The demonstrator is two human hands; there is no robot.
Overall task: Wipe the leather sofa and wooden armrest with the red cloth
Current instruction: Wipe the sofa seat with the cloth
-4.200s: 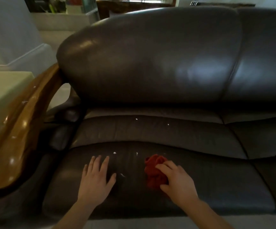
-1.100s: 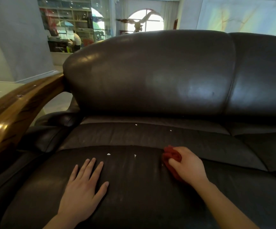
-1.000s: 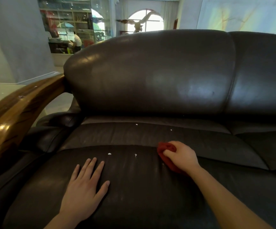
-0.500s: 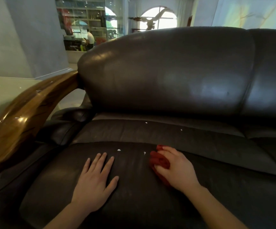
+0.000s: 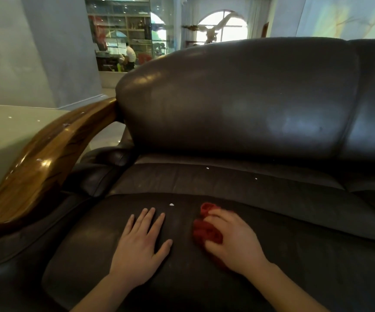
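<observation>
Head view, looking down on the seat of a dark leather sofa (image 5: 238,113). Right hand (image 5: 233,240) lies on the front seat cushion (image 5: 316,255), fingers curled over a bunched red cloth (image 5: 205,229) that it presses against the leather; the cloth shows at the fingertips and along the thumb side, its remainder hidden beneath the palm. Left hand (image 5: 140,246) rests flat on the same cushion, just beside the cloth but apart from it, fingers spread and holding nothing. White crumb (image 5: 171,204) sits on the cushion just beyond the left fingertips; two smaller white specks (image 5: 207,168) lie farther back on the rear seat panel, near the backrest. Curved glossy wooden armrest (image 5: 47,161) runs along the left side of the seat, well apart from both hands, and carries a few pale flecks, possibly dust or glare. Pale table (image 5: 0,131) stands beyond the armrest.
</observation>
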